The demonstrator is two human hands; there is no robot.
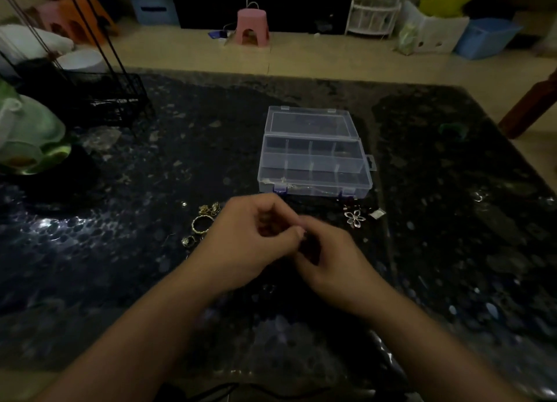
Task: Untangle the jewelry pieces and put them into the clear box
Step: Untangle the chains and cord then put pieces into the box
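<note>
I see both hands meeting low over the dark glossy table (pixel 120 281), fingers curled in toward each other. Left hand (pixel 244 244) has thumb and fingertips bunched together, right hand (pixel 328 260) curls in against it from the other side. Something small and dark sits between them where the fingers meet; too dim and blurred to name, and I cannot tell for sure whether either hand actually pinches it.

Just left of my left hand lies the loose gold jewelry: a gold ring band (pixel 201 223), a small tangled gold cluster (pixel 209 209) beyond it, another gold ring (pixel 188 241) nearer me. Beyond my right hand, off to its right, a silver flower pendant (pixel 355 217) lies flat, with a small pale tag-like bit (pixel 377 213) just beside it.

Straight ahead past both hands stands the clear box (pixel 313 172), lid swung open away from me, divided into compartments. A thin silvery chain (pixel 289 186) lies in the nearest row, left side.

Far left of my left hand: a green translucent dish-like object (pixel 30 142) and a black wire rack (pixel 108 100). Beyond the table, on the floor, a pink stool (pixel 251 24) and a blue bin (pixel 482 36).
</note>
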